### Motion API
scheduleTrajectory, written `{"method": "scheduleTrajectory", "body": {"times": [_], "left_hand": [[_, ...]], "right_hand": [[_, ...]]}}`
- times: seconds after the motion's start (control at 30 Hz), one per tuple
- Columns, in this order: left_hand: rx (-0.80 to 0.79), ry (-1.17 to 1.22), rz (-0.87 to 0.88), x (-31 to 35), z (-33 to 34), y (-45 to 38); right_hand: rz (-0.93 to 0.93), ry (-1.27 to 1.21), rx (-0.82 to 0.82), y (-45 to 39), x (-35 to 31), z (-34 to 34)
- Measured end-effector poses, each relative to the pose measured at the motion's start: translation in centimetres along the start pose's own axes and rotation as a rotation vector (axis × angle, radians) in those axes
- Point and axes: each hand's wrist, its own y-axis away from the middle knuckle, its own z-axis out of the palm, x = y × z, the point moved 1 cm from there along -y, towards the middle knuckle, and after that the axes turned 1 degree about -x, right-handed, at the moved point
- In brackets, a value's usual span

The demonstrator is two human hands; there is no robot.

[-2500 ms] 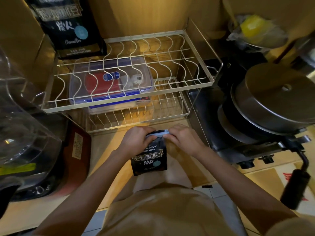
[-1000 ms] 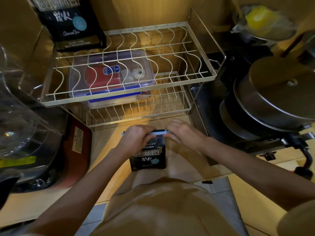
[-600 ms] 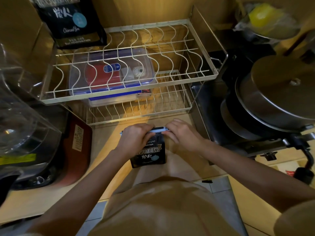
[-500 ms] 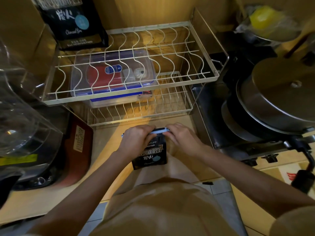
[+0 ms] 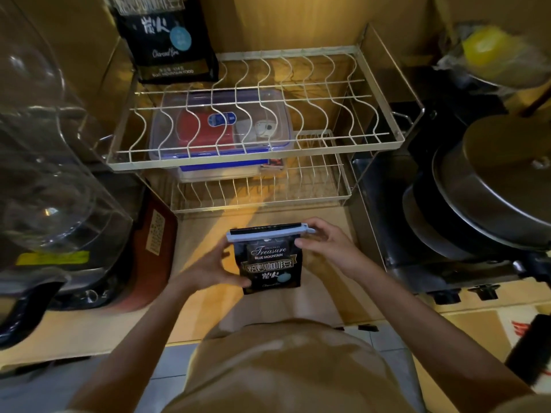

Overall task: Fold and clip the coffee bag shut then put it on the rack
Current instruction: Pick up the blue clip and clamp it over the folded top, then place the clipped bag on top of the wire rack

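A small black coffee bag [image 5: 271, 265] stands upright on the wooden counter in front of the two-tier wire rack [image 5: 259, 158]. Its top is folded over, and a long light-blue clip [image 5: 265, 233] lies across the fold. My left hand [image 5: 213, 263] grips the bag's left side, thumb on its lower front. My right hand [image 5: 325, 241] pinches the clip's right end and the bag's upper right corner.
A second, larger black coffee bag [image 5: 168, 37] leans at the rack's back left. A clear lidded box [image 5: 220, 129] sits on the lower tier. A glass jug appliance [image 5: 50, 162] stands left; stacked pans with a lid [image 5: 492, 186] stand right.
My hands have come off the top of the bag. The left dropped to the bag's side and the right slid to the clip's end, so the closed clip and full label now show.
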Motion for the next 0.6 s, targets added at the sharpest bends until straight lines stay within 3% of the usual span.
{"method": "scheduleTrajectory", "body": {"times": [0.1,0.23,0.6], "left_hand": [[0.039,0.03,0.056,-1.5,2.3,-0.9],[0.15,0.091,0.096,-1.5,3.0,-1.3],[0.178,0.029,0.168,1.2,1.8,0.7]], "right_hand": [[0.133,-0.072,-0.061,0.1,0.9,0.4],[0.203,0.049,-0.124,0.0,3.0,1.8],[0.106,0.058,-0.1,0.7,1.0,1.9]]}}
